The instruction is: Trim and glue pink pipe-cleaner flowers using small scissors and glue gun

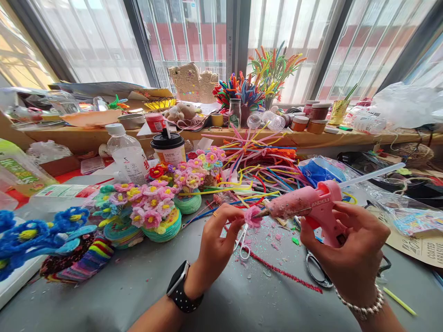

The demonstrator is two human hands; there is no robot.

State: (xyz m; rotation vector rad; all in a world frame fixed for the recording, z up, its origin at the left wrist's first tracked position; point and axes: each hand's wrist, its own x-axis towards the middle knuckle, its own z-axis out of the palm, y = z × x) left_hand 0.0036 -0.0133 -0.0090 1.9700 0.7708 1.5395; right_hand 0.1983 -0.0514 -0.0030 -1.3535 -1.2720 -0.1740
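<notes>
Between thumb and fingertips, my left hand (219, 240) pinches a small pink pipe-cleaner flower (252, 216). My right hand (351, 251) grips a pink glue gun (311, 205) by its handle, with a clear glue stick (374, 174) poking out of the back. The gun's nozzle points left and meets the flower, or nearly so; I cannot tell if they touch. Beneath the flower lie small white-handled scissors (244, 244). A red tinsel stem (284, 272) stretches across the grey table (214, 309). Black-handled scissors (316, 269) are partly hidden by my right hand.
On the left stand pots of pink pipe-cleaner flowers (154, 207) and blue flowers (31, 235). Behind them are a plastic bottle (128, 154) and a lidded cup (169, 147). Loose pipe cleaners (273, 163) pile up at the centre back. Plastic packaging (411, 216) lies on the right.
</notes>
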